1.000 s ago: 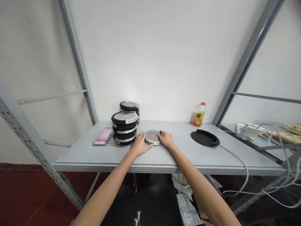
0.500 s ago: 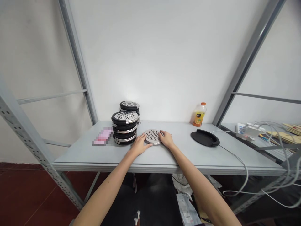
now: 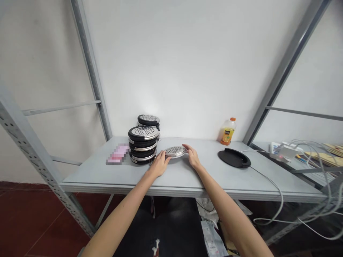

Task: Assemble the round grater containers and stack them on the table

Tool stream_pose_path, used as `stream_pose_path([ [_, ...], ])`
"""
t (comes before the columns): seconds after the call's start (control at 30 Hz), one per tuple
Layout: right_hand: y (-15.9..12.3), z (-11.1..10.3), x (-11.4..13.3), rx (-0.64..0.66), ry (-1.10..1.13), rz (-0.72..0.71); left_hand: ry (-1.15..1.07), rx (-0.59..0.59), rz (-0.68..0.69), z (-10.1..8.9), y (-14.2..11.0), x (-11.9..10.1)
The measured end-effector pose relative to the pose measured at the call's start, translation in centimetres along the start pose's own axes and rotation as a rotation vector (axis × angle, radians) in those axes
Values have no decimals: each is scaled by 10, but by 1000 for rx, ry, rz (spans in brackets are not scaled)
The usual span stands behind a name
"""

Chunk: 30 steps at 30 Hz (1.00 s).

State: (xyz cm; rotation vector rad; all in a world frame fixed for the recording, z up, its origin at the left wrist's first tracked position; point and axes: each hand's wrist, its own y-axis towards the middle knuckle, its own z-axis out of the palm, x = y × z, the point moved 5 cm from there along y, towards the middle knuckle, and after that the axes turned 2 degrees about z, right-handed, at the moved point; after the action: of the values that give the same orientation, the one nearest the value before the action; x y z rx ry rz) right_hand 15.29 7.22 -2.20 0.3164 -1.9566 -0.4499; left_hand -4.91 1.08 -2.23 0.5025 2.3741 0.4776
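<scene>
A round silver disc with a perforated top (image 3: 175, 151) is tilted between my hands at the middle of the table, its right side raised. My left hand (image 3: 160, 164) grips the left edge, thumb along the front. At the right edge, the fingers of my right hand (image 3: 192, 157) hold the rim. Just left of my left hand stands a stack of similar perforated discs with black rims (image 3: 143, 132). A second such stack (image 3: 149, 120) rises behind it, partly hidden.
A black round pad with a raised rim (image 3: 234, 158) lies at the right, a white cable running from it. Behind it stands an orange drink bottle (image 3: 228, 132). A pixelated pink item (image 3: 118, 154) lies left of the stacks. Metal posts (image 3: 92, 71) frame the table.
The perforated disc lay flat on the table and is now tilted, right side up. My right hand has shifted to its outer rim; the left has stayed at the left edge.
</scene>
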Motion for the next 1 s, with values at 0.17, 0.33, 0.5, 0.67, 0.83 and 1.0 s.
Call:
stream_pose_path([
  [0.17,-3,1,8,15,-34,-35,-28,-23,-46,-3,0,1],
  [0.33,-4,2,8,-35,-108,-91,-49,-31,-22,-4,-1,-1],
  [0.5,-3,1,3,-51,-138,-117,-36,-23,-18,-2,-1,0],
  [0.67,-4,1,5,-56,-154,-152,-8,34,10,1,-2,0],
  [0.83,-5,2,6,-57,-151,-161,14,34,24,3,-1,1],
  [1.0,-4,2,7,-69,-95,-161,-17,5,38,3,0,1],
])
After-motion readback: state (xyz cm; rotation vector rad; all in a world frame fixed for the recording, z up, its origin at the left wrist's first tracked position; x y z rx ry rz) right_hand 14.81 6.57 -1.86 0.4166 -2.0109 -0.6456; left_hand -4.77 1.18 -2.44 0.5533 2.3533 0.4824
